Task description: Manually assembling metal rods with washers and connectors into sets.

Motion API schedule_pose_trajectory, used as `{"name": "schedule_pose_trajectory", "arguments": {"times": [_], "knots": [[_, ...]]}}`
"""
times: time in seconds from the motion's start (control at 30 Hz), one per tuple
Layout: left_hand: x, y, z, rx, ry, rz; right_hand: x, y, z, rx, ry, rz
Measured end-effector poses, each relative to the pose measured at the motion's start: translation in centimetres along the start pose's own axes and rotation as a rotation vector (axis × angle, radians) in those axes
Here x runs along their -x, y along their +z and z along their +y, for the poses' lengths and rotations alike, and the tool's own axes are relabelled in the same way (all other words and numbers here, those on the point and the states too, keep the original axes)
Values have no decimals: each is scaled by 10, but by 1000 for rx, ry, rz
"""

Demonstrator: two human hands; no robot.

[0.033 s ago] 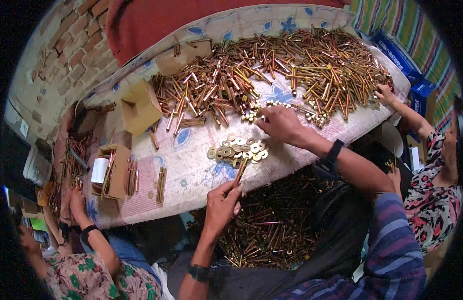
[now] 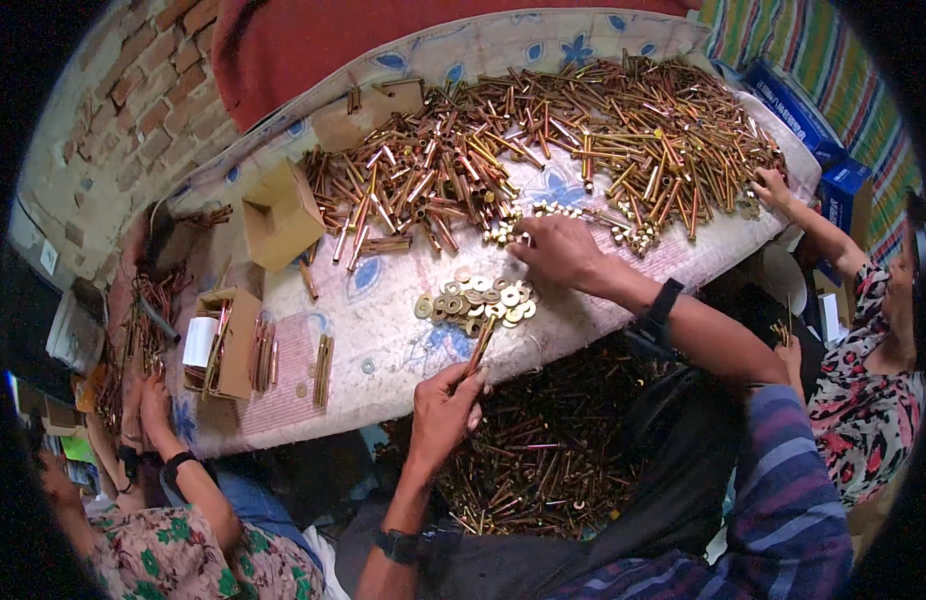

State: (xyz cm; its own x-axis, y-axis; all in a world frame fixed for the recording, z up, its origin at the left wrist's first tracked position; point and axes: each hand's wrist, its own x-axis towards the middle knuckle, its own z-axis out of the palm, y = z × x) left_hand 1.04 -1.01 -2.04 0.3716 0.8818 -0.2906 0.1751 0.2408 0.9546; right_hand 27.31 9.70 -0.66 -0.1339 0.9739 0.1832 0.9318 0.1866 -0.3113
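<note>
My left hand (image 2: 446,412) is closed around a thin brass-coloured bolt (image 2: 481,345), which points up and away over the table's near edge. Just beyond its tip lies a heap of flat round washers (image 2: 475,300). My right hand (image 2: 563,252) reaches over the table, palm down, with its fingertips drawn together beside a small cluster of shiny nuts (image 2: 499,234). What those fingertips pinch, if anything, is too small to make out. More nuts (image 2: 638,238) lie to the right of that hand.
A broad pile of metal tubes and bolts (image 2: 673,130) covers the table's far side. Two cardboard boxes (image 2: 283,215) stand at left. Below the near edge lies a large heap of bolts (image 2: 543,460). Co-workers' hands (image 2: 155,405) work at the left and right ends.
My right hand has shifted very slightly toward the left and nearer to me beside the nuts. My left hand stays in place with the bolt.
</note>
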Motion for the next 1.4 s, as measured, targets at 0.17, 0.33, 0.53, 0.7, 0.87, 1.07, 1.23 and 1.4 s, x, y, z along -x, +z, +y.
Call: {"name": "schedule_pose_trajectory", "arguments": {"times": [0.17,0.33,0.53,0.7,0.87,1.07,1.23,1.4], "knots": [[-2,-2,-6,29,13,-4,-3,13,0,52,-10,29],[-1,2,-2,19,20,42,-5,20,3,64,18,67],[-1,-4,-4,17,41,39,14,-3,-7,-311,-130,36],[-1,-5,-5,67,21,42,39,-58,-49,-688,4,-327],[1,-7,-7,66,50,32,44,-51,-50,-703,-226,-281],[3,-8,-3,3,55,5,45,-48,-50,-618,-413,-193],[2,-10,-6,-23,35,-3,44,-51,-51,-614,-468,-226],[4,-12,-2,-123,60,33,46,-57,-50,-563,-474,-275]]}}
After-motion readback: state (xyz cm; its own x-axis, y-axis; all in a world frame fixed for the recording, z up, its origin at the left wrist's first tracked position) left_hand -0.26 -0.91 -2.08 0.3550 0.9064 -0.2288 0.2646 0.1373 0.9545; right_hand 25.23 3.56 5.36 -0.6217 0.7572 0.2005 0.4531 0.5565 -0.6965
